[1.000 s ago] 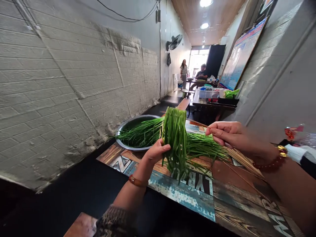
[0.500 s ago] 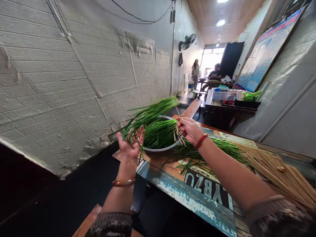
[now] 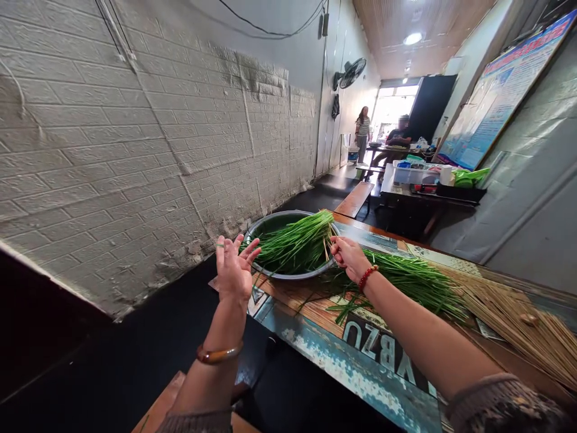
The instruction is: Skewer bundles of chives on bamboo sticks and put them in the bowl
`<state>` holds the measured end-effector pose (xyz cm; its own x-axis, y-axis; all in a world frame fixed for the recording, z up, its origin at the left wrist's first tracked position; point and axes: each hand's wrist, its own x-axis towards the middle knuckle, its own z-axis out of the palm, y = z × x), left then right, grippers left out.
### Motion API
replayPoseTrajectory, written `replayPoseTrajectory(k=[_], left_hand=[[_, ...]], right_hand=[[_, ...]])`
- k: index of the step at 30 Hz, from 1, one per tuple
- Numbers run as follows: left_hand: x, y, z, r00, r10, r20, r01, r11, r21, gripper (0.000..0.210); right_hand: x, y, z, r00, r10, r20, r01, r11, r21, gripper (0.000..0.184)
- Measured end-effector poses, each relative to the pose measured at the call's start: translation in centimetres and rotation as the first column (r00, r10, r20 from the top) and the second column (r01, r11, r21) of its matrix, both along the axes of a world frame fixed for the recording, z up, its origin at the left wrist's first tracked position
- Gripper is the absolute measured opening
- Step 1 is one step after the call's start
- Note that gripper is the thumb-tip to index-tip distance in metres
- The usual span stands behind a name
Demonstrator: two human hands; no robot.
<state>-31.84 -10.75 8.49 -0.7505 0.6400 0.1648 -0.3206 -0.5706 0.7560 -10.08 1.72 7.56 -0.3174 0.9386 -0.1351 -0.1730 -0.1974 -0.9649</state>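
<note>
My left hand [image 3: 234,270] is raised in front of the basin's left side, palm up and fingers spread. It holds nothing, though a thin green blade clings to a finger. At the basin's right rim, my right hand [image 3: 350,257] is closed in a pinch at the thin bamboo skewers [image 3: 327,243] sticking out of the greens. A large grey basin [image 3: 274,274] stands on the table. Skewered bunches of long green chives [image 3: 295,240] lie inside it, their skewer ends towards my right hand.
Loose chives [image 3: 417,279] lie on the patterned table [image 3: 324,352] under my right forearm, beside a pile of bamboo skewers [image 3: 518,313]. A bench [image 3: 356,198] stands beyond. Farther back are a table with a plastic box [image 3: 412,174] and two people.
The raised bunch of chives has come down onto the others in the basin. My left hand has moved clear of the blades and opened; my right hand stays at the rim.
</note>
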Motion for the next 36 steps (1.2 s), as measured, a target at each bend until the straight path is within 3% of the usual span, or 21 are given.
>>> replayPoseTrajectory(k=[4, 6, 8, 10, 12, 13, 18, 21, 25, 28, 34, 36], left_hand=[[2.6, 0.7, 0.5, 0.974, -0.017, -0.226, 0.015, 1.0, -0.014, 0.084], [3.8, 1.9, 0.3, 0.916, -0.09, -0.392, 0.061, 0.994, -0.087, 0.083], [4.9, 3.7, -0.4, 0.774, -0.194, -0.603, 0.084, 0.975, -0.206, 0.078], [5.6, 5.8, -1.2, 0.576, -0.237, -0.783, 0.033, 0.963, -0.267, 0.069], [6.1, 7.7, -2.1, 0.411, -0.286, -0.865, 0.002, 0.95, -0.313, 0.062], [6.1, 8.5, -2.5, 0.373, -0.308, -0.875, -0.013, 0.941, -0.337, 0.059], [5.5, 10.5, -4.0, 0.388, -0.345, -0.855, -0.024, 0.923, -0.383, 0.044], [4.8, 10.7, -4.4, 0.393, -0.375, -0.839, 0.002, 0.913, -0.408, 0.046], [4.4, 10.1, -3.8, 0.404, -0.365, -0.839, 0.017, 0.92, -0.392, 0.051], [4.7, 8.7, -3.0, 0.419, -0.33, -0.846, 0.023, 0.935, -0.353, 0.045], [8.9, 4.6, -1.4, 0.506, -0.262, -0.822, 0.001, 0.953, -0.303, 0.032], [11.6, 3.9, -1.2, 0.551, -0.36, -0.753, 0.121, 0.927, -0.355, 0.036]], right_hand=[[0.1, 0.3, -0.4, 1.0, 0.017, 0.016, -0.016, 0.999, -0.046, 0.004], [0.5, 0.2, -0.5, 0.999, 0.035, 0.032, -0.033, 0.998, -0.058, 0.006], [1.0, 0.0, -0.4, 0.998, 0.043, 0.049, -0.041, 0.998, -0.044, 0.008], [1.6, -0.2, -0.2, 0.996, 0.046, 0.074, -0.045, 0.999, -0.015, 0.009], [2.2, -0.3, 0.0, 0.992, 0.051, 0.117, -0.054, 0.998, 0.02, 0.01], [2.6, -0.4, 0.1, 0.988, 0.054, 0.144, -0.06, 0.998, 0.038, 0.01], [3.9, -0.5, 0.1, 0.962, 0.05, 0.268, -0.082, 0.99, 0.111, 0.009], [4.2, -0.4, -0.1, 0.949, 0.048, 0.31, -0.097, 0.984, 0.146, 0.01], [5.2, -0.5, -0.8, 0.946, 0.02, 0.323, -0.089, 0.976, 0.199, 0.015], [7.8, -1.0, -1.9, 0.95, -0.003, 0.314, -0.073, 0.971, 0.229, 0.021], [16.5, -2.8, -5.9, 0.945, -0.08, 0.317, 0.014, 0.979, 0.205, 0.03], [18.9, -3.7, -7.3, 0.937, -0.124, 0.327, 0.061, 0.979, 0.196, 0.032]])
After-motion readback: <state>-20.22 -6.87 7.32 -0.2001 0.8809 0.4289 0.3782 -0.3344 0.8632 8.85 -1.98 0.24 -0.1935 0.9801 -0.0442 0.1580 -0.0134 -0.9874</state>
